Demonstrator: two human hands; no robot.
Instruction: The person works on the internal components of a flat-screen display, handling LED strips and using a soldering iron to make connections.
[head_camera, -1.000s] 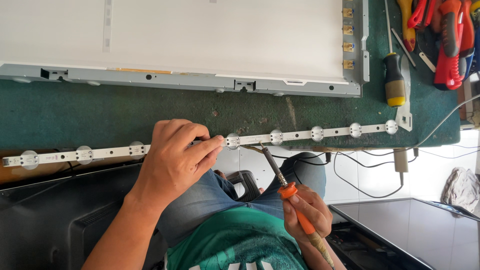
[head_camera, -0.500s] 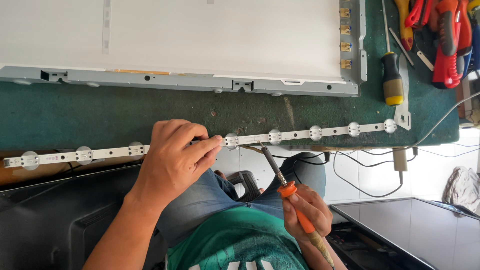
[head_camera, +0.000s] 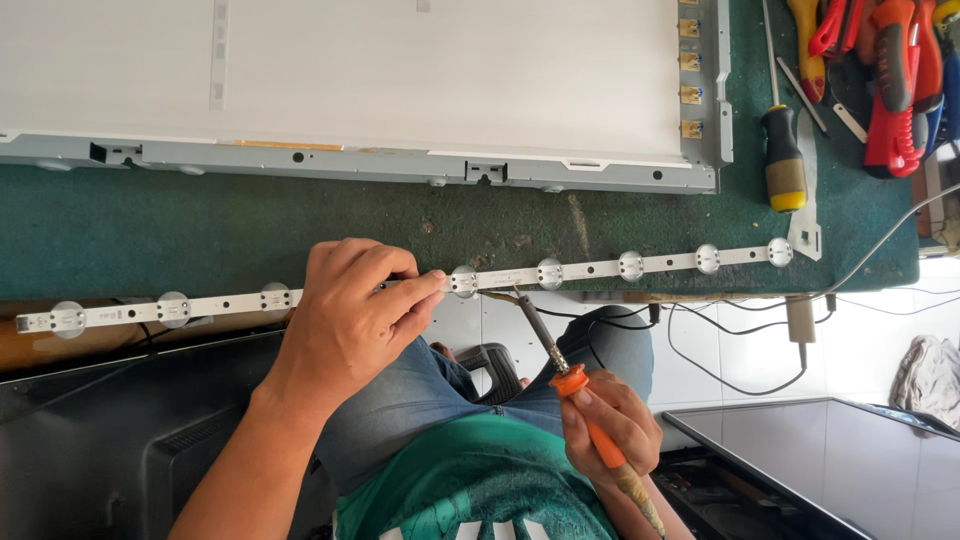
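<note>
Left hand (head_camera: 350, 320): pressed flat, fingers together, on the LED backlight strip (head_camera: 590, 268).
Right hand (head_camera: 610, 420): clamped on the soldering iron (head_camera: 560, 365).
Risk: a lens could be scorched if the tip is let slip.

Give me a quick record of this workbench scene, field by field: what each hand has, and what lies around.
Left hand: presses down on a long white light strip with round lenses
Right hand: grips an orange-handled soldering iron, tip at the strip's edge
Surface: green mat
Behind the strip: large white panel in a metal frame
Far corner: yellow-handled screwdriver, red-handled pliers
Below: dark screen
</note>
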